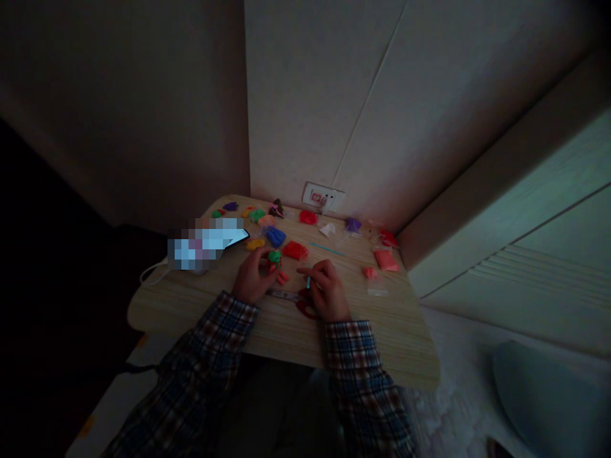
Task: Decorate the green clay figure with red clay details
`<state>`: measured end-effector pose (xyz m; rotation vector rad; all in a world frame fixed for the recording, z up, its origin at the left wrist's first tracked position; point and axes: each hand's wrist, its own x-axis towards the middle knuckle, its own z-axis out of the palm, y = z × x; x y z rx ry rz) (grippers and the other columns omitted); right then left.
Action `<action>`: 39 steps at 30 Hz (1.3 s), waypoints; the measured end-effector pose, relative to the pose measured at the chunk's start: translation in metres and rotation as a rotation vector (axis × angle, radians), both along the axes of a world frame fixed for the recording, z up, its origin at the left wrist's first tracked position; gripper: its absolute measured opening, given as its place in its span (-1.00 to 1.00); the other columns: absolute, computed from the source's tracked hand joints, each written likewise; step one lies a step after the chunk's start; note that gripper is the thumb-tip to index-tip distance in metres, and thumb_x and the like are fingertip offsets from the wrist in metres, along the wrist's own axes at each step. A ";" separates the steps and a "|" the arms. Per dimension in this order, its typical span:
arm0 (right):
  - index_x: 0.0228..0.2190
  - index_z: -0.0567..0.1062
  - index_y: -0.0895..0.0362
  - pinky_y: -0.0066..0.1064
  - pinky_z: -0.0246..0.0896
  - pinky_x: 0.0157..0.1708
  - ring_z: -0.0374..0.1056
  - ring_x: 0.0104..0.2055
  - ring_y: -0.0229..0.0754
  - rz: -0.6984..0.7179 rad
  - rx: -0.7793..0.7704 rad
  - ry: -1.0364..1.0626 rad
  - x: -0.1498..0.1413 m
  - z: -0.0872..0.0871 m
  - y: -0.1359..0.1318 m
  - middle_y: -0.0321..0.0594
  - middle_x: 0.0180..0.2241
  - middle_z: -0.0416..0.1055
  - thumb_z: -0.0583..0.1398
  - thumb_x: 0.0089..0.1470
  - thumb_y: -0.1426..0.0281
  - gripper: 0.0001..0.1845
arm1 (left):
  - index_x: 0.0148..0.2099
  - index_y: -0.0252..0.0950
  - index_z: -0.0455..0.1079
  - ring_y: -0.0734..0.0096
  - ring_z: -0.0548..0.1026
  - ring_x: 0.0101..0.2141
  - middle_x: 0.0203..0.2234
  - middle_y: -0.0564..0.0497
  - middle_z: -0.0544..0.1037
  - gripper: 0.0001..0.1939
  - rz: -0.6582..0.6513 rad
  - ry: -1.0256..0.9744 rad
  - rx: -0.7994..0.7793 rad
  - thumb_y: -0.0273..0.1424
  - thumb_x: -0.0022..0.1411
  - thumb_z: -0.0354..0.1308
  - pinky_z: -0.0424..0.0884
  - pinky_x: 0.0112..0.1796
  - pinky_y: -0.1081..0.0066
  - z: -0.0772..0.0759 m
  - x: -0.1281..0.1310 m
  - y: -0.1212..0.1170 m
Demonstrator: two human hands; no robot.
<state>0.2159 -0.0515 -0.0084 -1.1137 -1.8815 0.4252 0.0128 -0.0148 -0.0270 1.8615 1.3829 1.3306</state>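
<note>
My left hand (251,278) is closed on a small clay figure (275,259), green at the top with red parts hanging lower down. My right hand (329,294) is closed round a short light-blue stick (308,282); its exact kind is too small to tell. The index finger points left toward the figure, apart from it. Between the hands, scissors (285,294) lie on the table, their red handles partly behind the right hand. Just beyond the hands are a red clay packet (295,250) and a thin blue rod (327,249).
The wooden table (382,343) stands against a wall with a socket (323,196). Blue clay (275,236), yellow clay (255,243) and several other coloured lumps lie along the back. A lit phone (236,238) with a white cable is at left. A pink packet (386,259) lies at right.
</note>
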 end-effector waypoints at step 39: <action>-0.19 0.55 0.07 -0.30 0.36 -0.24 0.39 -0.27 -0.12 0.056 0.044 -0.059 0.000 0.000 0.001 -0.18 -0.31 0.39 0.07 0.26 0.44 -0.75 | 0.02 -0.27 0.35 0.14 0.51 -0.12 -0.14 -0.11 0.53 -0.61 -0.147 0.182 0.124 -0.51 0.10 0.18 0.49 -0.06 0.14 0.005 0.004 -0.005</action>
